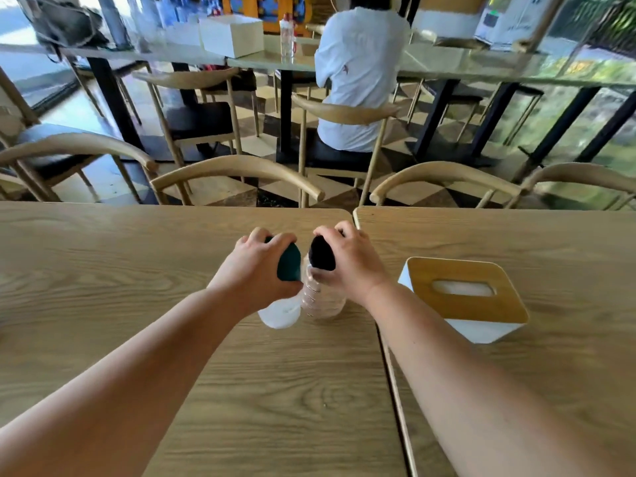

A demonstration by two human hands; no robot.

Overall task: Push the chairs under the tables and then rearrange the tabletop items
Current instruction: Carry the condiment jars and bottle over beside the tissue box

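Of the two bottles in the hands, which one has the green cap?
The white bottle held by the left hand has the green cap; the clear ribbed bottle under the right hand has a black one.

Worktop (137, 270): light oak w/ wavy grain. Left bottle (280, 313): white body, dark green cap. Right bottle (321, 299): clear ribbed, black cap. Tissue box (481, 330): white sides, tan wood-grain lid. Chairs (237, 170): pale wood frames, black seats. Floor (344, 194): tan/dark checker. Seated person's shirt (361, 70): white.

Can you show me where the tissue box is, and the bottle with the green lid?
tissue box (463, 290): head view, on its wooden top.
green-lidded bottle (289, 263): head view, on its green lid.
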